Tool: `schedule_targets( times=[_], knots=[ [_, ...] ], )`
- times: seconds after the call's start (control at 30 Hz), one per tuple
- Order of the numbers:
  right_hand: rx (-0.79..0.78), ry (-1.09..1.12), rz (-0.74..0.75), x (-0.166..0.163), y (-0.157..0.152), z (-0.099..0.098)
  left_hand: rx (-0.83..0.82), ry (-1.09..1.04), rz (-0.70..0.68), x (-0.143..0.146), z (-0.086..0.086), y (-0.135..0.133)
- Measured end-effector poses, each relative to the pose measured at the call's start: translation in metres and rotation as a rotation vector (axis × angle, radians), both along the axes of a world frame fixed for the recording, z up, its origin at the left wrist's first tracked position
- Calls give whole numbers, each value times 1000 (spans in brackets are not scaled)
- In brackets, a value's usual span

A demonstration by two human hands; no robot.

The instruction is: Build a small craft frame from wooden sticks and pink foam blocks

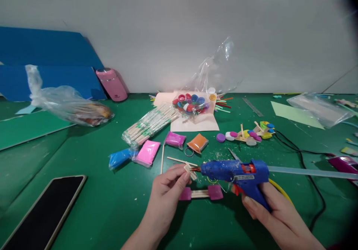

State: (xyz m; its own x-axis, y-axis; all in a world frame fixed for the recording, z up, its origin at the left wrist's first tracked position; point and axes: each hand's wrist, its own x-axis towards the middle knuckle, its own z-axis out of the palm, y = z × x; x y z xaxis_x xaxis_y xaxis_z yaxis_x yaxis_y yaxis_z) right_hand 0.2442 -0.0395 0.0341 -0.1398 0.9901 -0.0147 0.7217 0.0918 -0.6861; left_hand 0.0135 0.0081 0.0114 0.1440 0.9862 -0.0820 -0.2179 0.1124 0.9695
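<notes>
My right hand (pixel 268 205) is wrapped round the handle of a blue glue gun (pixel 235 171), a finger by its red trigger. A long translucent glue stick (pixel 307 171) sticks out of its back. My left hand (pixel 169 194) pinches a small bundle of short wooden stick pieces (pixel 190 171). The gun's nozzle meets these pieces, or comes very close; I cannot tell which. Below lies a piece made of wooden sticks with magenta square ends (pixel 214 192), partly hidden by my left hand. Loose wooden sticks (pixel 181 161) lie just behind.
Clay packets in pink (pixel 147 153), orange (pixel 198 143), purple (pixel 175 140) and blue (pixel 121 158) lie behind my left hand. Farther back are bagged sticks (pixel 151 125) and bottle caps (pixel 192 103). A phone (pixel 44 212) lies left. A black cable (pixel 303 164) runs at right.
</notes>
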Motion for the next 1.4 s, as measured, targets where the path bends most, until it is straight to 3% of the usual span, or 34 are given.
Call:
schedule_targets(
  times=[0.4,1.4],
  knots=[
    [1,21,-59,2,-3,-3,-8,-7,11,0,-3,0],
    [-61,56,-14,6,-10,-9,-49,-77,62,-1,1,1]
  ],
)
